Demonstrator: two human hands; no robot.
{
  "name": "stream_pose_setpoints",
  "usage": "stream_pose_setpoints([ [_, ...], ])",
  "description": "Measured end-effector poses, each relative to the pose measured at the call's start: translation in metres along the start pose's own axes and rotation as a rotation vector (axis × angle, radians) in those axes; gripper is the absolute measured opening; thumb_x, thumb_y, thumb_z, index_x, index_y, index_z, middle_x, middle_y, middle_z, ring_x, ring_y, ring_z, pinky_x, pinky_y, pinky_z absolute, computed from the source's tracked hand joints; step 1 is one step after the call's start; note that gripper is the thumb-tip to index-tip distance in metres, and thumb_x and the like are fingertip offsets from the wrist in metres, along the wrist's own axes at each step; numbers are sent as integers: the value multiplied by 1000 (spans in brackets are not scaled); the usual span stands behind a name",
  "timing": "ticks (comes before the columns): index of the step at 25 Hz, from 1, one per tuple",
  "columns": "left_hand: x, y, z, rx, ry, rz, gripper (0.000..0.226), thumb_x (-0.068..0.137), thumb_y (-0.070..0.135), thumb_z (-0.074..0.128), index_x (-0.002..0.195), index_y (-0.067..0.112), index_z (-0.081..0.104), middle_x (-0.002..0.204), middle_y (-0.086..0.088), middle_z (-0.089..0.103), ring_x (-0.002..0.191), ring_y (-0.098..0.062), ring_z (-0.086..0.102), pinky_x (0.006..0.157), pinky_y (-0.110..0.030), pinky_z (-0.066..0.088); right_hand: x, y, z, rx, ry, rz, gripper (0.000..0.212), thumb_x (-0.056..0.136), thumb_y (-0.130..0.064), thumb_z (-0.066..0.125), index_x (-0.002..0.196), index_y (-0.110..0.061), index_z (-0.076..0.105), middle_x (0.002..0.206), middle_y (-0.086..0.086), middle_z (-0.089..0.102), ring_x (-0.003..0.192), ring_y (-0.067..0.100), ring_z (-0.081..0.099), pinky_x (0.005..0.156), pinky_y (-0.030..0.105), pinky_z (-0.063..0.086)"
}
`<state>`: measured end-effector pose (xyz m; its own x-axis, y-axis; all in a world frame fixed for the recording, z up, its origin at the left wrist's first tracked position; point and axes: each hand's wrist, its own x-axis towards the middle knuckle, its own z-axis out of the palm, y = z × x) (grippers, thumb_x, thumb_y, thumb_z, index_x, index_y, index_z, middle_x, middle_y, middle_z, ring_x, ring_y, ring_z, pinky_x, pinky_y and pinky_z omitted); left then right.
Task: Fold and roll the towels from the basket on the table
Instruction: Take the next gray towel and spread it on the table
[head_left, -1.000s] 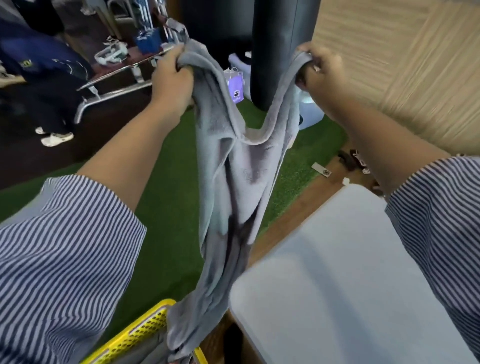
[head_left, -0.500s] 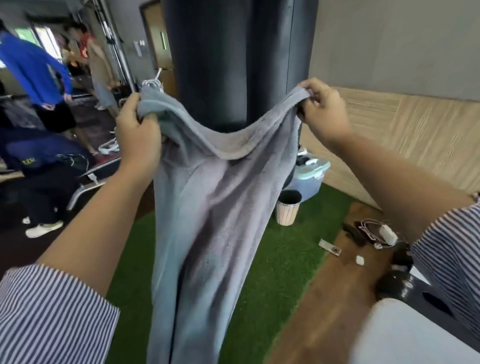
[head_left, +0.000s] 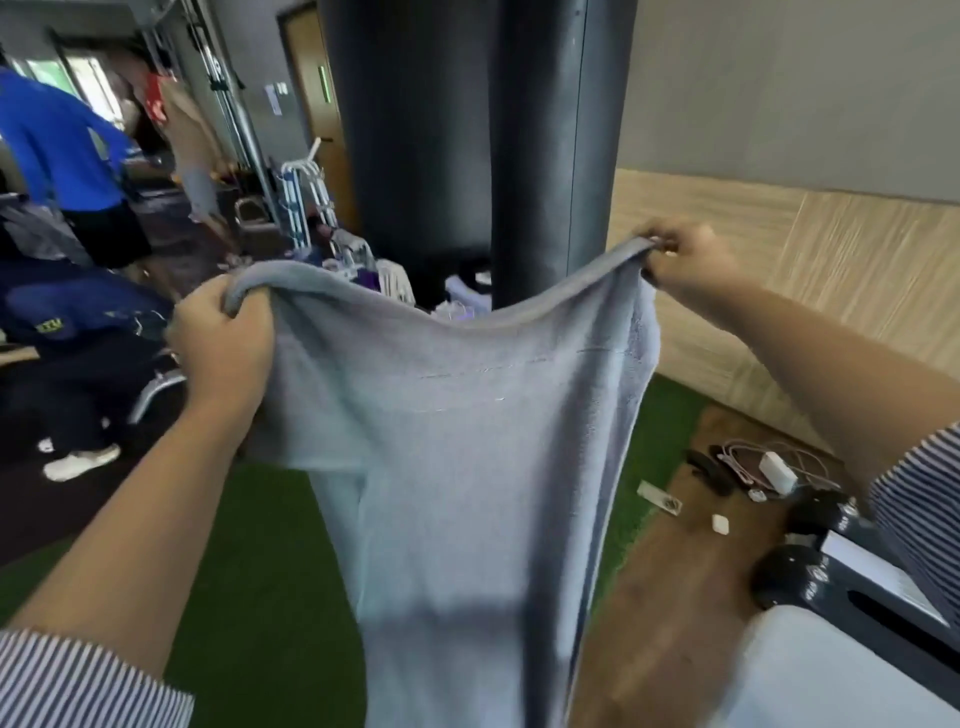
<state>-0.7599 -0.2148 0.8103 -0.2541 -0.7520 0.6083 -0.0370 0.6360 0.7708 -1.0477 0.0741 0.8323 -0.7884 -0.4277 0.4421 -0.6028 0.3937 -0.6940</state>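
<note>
A grey towel (head_left: 467, 467) hangs in the air in front of me, held by its top edge. My left hand (head_left: 223, 348) grips the towel's upper left corner, bunched in the fist. My right hand (head_left: 685, 257) pinches the upper right corner, higher and farther out. The top edge sags between the two hands. The cloth hangs straight down and runs out of the bottom of the view. A corner of the white table (head_left: 831, 675) shows at the lower right. The basket is out of view.
A black punching bag (head_left: 467, 145) hangs just behind the towel. Green turf (head_left: 260, 597) and a wooden floor strip (head_left: 675, 597) lie below. Cables, a charger (head_left: 776, 470) and dark dumbbells (head_left: 795, 571) sit on the floor at right. People stand among gym equipment at far left.
My hands have drawn farther apart, spreading the towel's top edge wider. The view has tilted up, so the yellow basket and most of the table have left the frame.
</note>
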Motion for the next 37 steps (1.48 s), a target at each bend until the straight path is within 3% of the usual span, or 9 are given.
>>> stream_pose_setpoints([
  [4, -28, -80, -25, 199, -89, -83, 29, 78, 29, 50, 64, 6, 40, 59, -13, 37, 62, -16, 33, 53, -34, 35, -14, 41, 18, -68, -87, 38, 38, 78, 4, 39, 91, -20, 66, 61, -5, 50, 57, 11, 43, 62, 30, 38],
  [6, -38, -97, -28, 265, -195, -158, 24, 75, 33, 52, 62, 15, 46, 60, -12, 42, 62, -15, 37, 59, -31, 43, -12, 52, 19, -63, -71, 68, 38, 77, 2, 39, 89, -21, 66, 63, -7, 52, 60, 7, 45, 61, 25, 37],
  [12, -103, -67, -30, 239, -388, -101, 18, 77, 16, 76, 74, 23, 59, 65, -3, 58, 63, -10, 47, 56, -29, 40, -33, 86, -4, -52, 70, 159, 23, 78, -13, 50, 86, -18, 72, 85, 4, 65, 85, 10, 53, 72, 24, 41],
  [15, -184, -64, -26, 275, -551, -172, 21, 75, 13, 77, 70, 16, 57, 61, 3, 54, 53, -4, 39, 51, -16, 33, -82, 133, -16, -99, 22, 285, 20, 82, -14, 56, 95, -12, 72, 97, 7, 67, 94, 14, 56, 78, 23, 40],
  [20, -335, -44, -40, 206, -829, -304, 27, 77, 22, 77, 67, 13, 54, 56, -6, 47, 52, -7, 40, 50, -23, 29, -202, 213, -58, -245, -132, 412, 17, 83, -14, 59, 91, -10, 73, 107, 8, 66, 96, 16, 53, 90, 26, 39],
  [27, -519, 28, -74, 196, -940, -391, 26, 80, 31, 74, 75, 19, 51, 55, -1, 38, 50, -7, 34, 50, -26, 24, -351, 292, -170, -574, -491, 359, 26, 88, -21, 55, 110, -20, 69, 113, 11, 66, 109, 29, 55, 93, 34, 40],
  [32, -595, 94, -106, 218, -930, -429, 35, 75, 47, 75, 75, 20, 51, 53, 6, 38, 50, -4, 36, 52, -22, 27, -418, 297, -247, -639, -477, 359, 26, 91, -18, 53, 110, -21, 69, 105, 11, 69, 104, 30, 58, 87, 32, 40],
  [35, -627, 126, -127, 246, -902, -378, 40, 74, 59, 68, 74, 25, 48, 50, 6, 38, 50, -5, 38, 52, -22, 29, -454, 293, -280, -658, -472, 338, 25, 89, -15, 53, 107, -18, 71, 85, 1, 65, 101, 30, 58, 88, 33, 39],
  [37, -647, 144, -143, 224, -861, -343, 36, 75, 57, 63, 74, 24, 48, 50, 2, 36, 48, -5, 38, 49, -19, 27, -477, 284, -296, -660, -461, 311, 26, 90, -15, 52, 108, -19, 70, 92, 5, 67, 102, 30, 57, 89, 34, 38],
])
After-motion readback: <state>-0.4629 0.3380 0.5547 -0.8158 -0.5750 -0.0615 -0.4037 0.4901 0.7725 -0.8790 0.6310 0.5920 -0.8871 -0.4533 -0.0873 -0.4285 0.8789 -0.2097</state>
